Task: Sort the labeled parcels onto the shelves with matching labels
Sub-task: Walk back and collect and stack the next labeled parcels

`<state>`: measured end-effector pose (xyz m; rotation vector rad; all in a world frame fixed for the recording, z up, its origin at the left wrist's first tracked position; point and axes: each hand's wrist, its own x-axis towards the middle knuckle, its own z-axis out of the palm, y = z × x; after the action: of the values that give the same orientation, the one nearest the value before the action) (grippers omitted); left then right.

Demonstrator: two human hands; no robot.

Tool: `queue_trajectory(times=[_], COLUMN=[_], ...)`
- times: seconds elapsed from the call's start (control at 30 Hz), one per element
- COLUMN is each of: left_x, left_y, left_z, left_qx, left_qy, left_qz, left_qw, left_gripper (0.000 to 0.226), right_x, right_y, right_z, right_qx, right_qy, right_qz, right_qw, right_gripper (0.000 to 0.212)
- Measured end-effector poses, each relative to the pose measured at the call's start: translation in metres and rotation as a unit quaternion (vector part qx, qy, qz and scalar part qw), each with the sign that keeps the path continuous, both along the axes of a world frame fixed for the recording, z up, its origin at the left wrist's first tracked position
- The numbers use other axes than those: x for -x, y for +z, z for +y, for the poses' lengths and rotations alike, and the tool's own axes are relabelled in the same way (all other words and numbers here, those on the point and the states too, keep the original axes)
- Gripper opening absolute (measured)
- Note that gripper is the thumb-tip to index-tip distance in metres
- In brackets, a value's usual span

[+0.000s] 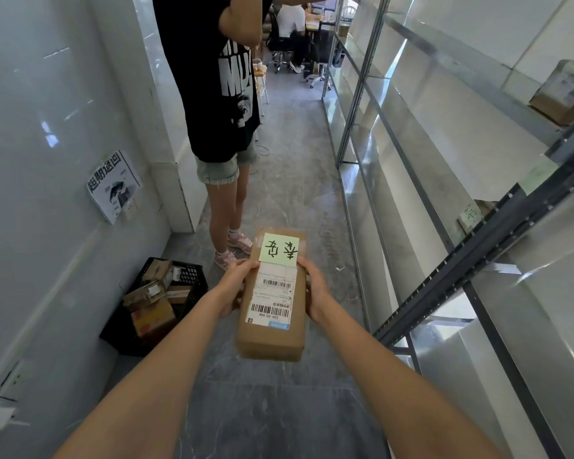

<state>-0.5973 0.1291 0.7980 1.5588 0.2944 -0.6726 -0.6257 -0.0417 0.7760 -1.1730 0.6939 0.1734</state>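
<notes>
I hold a long brown cardboard parcel [272, 332] out in front of me over the grey floor. A green sticky note [279, 250] with handwritten characters sits at its far end, above a white shipping label with barcodes. My left hand [236, 286] grips the parcel's left side and my right hand [315, 293] grips its right side. The metal shelves [444, 200] run along my right. A small green label [471, 213] is stuck at a shelf edge there, and a brown parcel [560, 94] lies on an upper shelf.
A black plastic crate [193, 286] with several cardboard parcels stands on the floor at the left by the white wall. A person in a black T-shirt [222, 94] stands just ahead in the narrow aisle. Another person sits at desks at the far end.
</notes>
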Motion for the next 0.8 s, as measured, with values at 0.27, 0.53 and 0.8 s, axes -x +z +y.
queue_trajectory(times=[0.27, 0.53, 0.8], left_x=[0.000, 0.000, -0.004], left_y=[-0.004, -0.007, 0.008], left_z=[0.003, 0.004, 0.008], left_qx=[-0.013, 0.014, 0.062], left_qy=[-0.044, 0.010, 0.186], left_qz=[0.034, 0.018, 0.020], left_qw=[0.998, 1.000, 0.980], left_gripper=[0.057, 0.067, 0.057], right_x=[0.007, 0.011, 0.023], right_y=[-0.004, 0.005, -0.001], right_z=[-0.011, -0.018, -0.053], right_qx=[0.033, 0.011, -0.047], right_qy=[0.039, 0.087, 0.171], right_qz=[0.019, 0.011, 0.070], right_qw=[0.999, 0.996, 0.982], right_gripper=[0.085, 0.055, 0.087])
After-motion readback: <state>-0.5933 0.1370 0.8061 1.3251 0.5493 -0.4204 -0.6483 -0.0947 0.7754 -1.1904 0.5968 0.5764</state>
